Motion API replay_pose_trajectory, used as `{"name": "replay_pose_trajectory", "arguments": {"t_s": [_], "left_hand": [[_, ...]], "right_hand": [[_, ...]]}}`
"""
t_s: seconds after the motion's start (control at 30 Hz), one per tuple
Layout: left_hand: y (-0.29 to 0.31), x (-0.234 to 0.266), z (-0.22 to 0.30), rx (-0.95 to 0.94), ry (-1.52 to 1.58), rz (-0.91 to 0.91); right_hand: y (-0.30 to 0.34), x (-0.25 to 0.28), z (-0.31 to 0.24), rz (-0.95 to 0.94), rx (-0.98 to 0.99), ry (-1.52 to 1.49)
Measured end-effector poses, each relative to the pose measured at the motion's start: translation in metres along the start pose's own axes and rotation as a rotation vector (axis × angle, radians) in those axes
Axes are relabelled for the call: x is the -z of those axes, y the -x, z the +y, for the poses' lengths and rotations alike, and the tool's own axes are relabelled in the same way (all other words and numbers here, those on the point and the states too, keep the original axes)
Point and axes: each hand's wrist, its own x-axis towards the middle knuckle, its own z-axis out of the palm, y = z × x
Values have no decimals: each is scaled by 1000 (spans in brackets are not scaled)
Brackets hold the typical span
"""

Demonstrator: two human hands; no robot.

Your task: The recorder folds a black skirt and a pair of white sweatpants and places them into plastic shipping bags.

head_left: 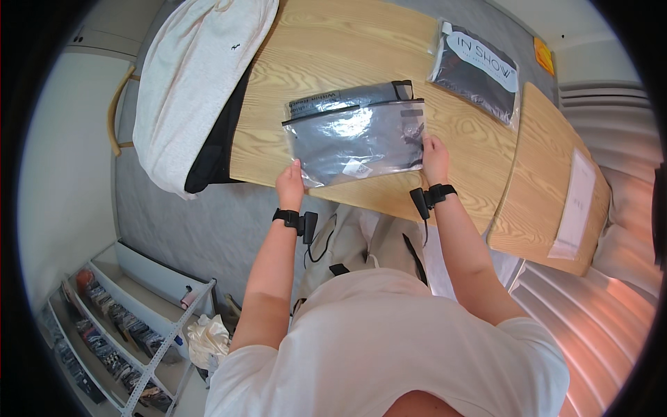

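Clear bag (354, 142) gripped at frame centre, over desk (472, 174), by fingers of left hand (290, 186) and right hand (435, 161). Dark package (474, 76), upper right, seemingly packed; sealing of held bag possibly left, closure unclear.

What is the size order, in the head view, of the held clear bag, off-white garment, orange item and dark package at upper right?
1. Off-white garment
2. Held clear bag
3. Dark package
4. Orange item
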Motion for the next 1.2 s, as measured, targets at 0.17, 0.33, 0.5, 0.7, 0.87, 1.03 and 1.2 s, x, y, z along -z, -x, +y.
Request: {"name": "replay_pose_trajectory", "arguments": {"t_s": [0.17,0.33,0.5,0.7,0.87,1.03,1.2], "left_hand": [[1,2,-15,-118,-123,129],[1,8,-4,35,-62,8],[26,-1,45,-213,-485,381],[10,-21,99,-714,-732,16],[-22,-25,92,-823,-961,-138],[-29,-31,96,-782,-930,-198],[-34,-32,97,-758,-952,-234]], "right_hand": [[32,-18,-47,172,240,-15],[43,-57,-79,-84,700,471],[25,-70,-78,-108,711,506],[19,-69,-90,-134,776,584],[-5,-57,-85,-219,855,623],[-18,-57,-85,-245,864,595],[-23,-61,-86,-285,834,621]]}}
